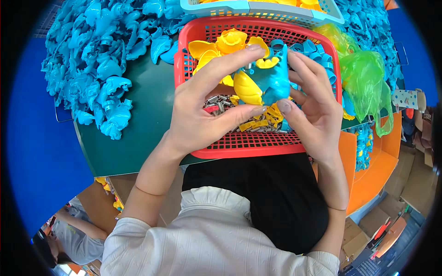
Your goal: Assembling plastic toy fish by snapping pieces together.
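Largest of all, we saw a green table [147,99], with a heap of blue shells [90,55] at far left. In its middle stood a red basket [258,151], and just beyond that a pale blue basket [294,14] of yellow parts, cut off by the view's far edge. At right, below the tabletop, an orange box [380,161] held blue and yellow bits. A green bag [363,76] hid whatever lay behind it. Over the red basket, the left hand [195,103] and right hand [317,112] curled, thumbs opposite fingertips, around a blue piece [278,85] and a yellow piece [247,89]: yellow on the left, blue on the right, touching. We could not tell whether they were joined. The red basket contained yellow cups [230,41], blue rings [329,69] and, partly hidden by hands, tiny metal bits [223,106].
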Motion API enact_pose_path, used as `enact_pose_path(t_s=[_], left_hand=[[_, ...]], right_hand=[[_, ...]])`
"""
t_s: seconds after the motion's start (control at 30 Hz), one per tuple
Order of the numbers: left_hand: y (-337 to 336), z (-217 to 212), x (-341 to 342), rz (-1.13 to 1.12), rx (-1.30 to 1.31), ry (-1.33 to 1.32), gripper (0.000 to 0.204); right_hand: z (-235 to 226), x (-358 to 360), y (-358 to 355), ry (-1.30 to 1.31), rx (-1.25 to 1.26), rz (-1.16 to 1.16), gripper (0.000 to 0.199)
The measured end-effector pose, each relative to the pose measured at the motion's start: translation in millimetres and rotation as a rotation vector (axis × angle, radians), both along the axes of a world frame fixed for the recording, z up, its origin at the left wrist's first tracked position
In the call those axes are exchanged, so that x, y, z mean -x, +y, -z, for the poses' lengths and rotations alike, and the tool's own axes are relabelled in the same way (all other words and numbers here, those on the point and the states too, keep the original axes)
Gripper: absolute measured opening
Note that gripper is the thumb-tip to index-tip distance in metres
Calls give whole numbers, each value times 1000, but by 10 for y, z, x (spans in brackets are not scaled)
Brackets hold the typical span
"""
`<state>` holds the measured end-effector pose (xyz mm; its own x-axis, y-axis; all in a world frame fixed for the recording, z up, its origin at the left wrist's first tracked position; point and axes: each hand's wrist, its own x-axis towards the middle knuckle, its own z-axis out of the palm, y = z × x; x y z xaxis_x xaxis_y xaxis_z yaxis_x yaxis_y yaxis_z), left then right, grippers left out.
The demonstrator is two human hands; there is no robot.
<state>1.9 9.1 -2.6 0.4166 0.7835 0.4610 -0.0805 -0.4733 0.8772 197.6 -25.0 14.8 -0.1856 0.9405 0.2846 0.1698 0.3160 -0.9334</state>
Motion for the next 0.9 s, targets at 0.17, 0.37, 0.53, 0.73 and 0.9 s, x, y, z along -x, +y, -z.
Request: enact_pose_path(t_s=[0.17, 0.37, 0.53, 0.73, 0.9], left_hand=[[12, 17, 24, 27, -136, 68, 69], [4, 21, 14, 11, -118, 12, 70], [0, 10, 6, -9, -136, 21, 69], [21, 40, 20, -71, -279, 105, 65], [45, 35, 15, -108, -382, 132, 61]], right_hand=[[30, 25, -10, 239, 93, -62, 57], [61, -13, -31, 314, 208, -117, 59], [97, -12, 37, 455, 180, -120, 67], [21, 64, 0, 399, 229, -107, 68], [32, 100, -21, 376, 234, -75, 68]])
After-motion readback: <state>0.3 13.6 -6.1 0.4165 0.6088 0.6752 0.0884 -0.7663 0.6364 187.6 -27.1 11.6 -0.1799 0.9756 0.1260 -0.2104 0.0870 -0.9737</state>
